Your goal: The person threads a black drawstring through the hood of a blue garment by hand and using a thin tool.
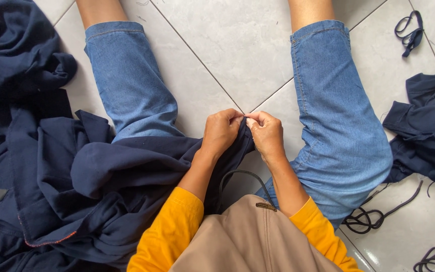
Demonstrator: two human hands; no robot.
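Both hands pinch one edge of a navy garment between the knees: left hand and right hand, fingers clamped together on the cloth. The garment trails left and near across the tiled floor, a black cord beneath the wrists.

We sit on the grey tiled floor with legs in blue jeans spread apart. Our left hand and right hand meet between the knees, both pinching the edge of a navy garment that spills to our left. Dark cords lie by the right leg, near another navy garment.
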